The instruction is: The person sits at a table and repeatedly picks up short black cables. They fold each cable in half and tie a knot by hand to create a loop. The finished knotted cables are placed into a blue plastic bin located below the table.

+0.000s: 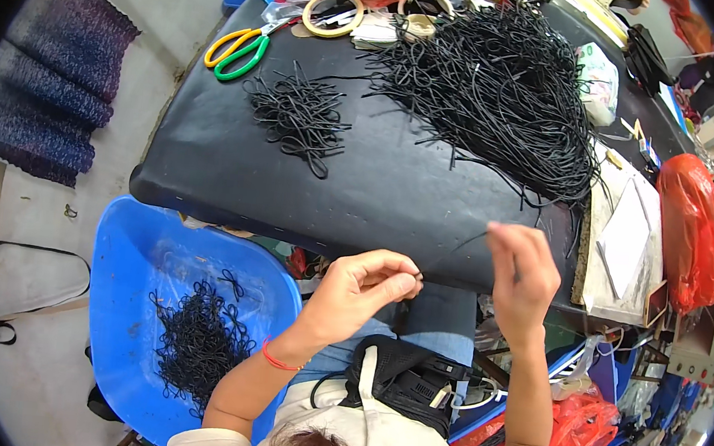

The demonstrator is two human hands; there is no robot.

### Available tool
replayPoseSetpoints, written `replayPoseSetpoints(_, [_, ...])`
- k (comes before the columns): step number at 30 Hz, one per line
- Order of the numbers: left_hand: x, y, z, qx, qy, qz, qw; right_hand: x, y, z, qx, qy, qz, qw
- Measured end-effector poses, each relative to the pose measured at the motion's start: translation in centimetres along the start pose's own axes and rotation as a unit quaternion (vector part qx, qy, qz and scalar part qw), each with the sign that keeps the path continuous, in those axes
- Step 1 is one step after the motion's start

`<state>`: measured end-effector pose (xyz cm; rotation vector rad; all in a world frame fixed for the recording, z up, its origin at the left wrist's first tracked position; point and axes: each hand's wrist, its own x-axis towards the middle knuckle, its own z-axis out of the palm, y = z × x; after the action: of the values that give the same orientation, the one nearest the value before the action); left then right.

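Note:
Just past the table's front edge, my left hand (368, 289) is closed in a pinch, with a small dark end of black cord showing at its fingertips. Further right, my right hand (524, 273) is raised, slightly blurred, thumb and fingers pressed together. From its fingertips a thin black cord (469, 241) runs down to the left; whether it reaches my left hand cannot be made out. A large heap of black cords (507, 91) covers the back right of the black table (333, 203). A smaller pile of looped cords (299, 114) lies at the left.
Left of my lap, a blue tub (123, 286) holds knotted black cords (199, 341). Scissors (240, 53) with yellow and green handles and a tape roll (332, 14) lie at the back left. A white board (622, 240) and red plastic bag (693, 234) flank the right side.

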<state>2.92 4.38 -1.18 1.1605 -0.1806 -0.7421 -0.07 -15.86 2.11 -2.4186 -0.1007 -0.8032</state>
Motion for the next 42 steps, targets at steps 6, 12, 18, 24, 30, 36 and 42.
replayPoseSetpoints(6, [1.2, -0.7, 1.3, -0.182, 0.078, -0.044, 0.979, -0.7, -3.3, 2.3, 0.108, -0.087, 0.060, 0.989])
replayPoseSetpoints(12, [1.2, -0.7, 1.3, -0.172, 0.094, -0.022, 0.980, -1.3, -3.1, 2.8, 0.139, -0.134, 0.033, 0.981])
replayPoseSetpoints(18, [1.5, -1.0, 1.3, -0.219, 0.139, 0.095, 0.961, -1.3, -3.1, 2.6, 0.127, -0.129, 0.032, 0.983])
replayPoseSetpoints(24, [1.3, -0.1, -0.5, -0.259, 0.060, -0.058, 0.962, -1.0, -2.5, 1.8, 0.054, -0.108, -0.019, 0.993])
replayPoseSetpoints(30, [0.7, -0.2, -0.5, -0.159, 0.002, -0.069, 0.985, -1.0, -2.6, 2.5, 0.054, -0.114, -0.070, 0.990])
replayPoseSetpoints(36, [0.3, -0.3, 0.0, 0.012, 0.073, 0.003, 0.997, -1.1, -1.8, 1.0, 0.010, -0.149, -0.066, 0.987])
replayPoseSetpoints(42, [-0.2, 1.2, -0.3, 0.313, -0.089, 0.120, 0.938, 2.0, -2.8, -0.3, 0.038, -0.178, -0.125, 0.975])
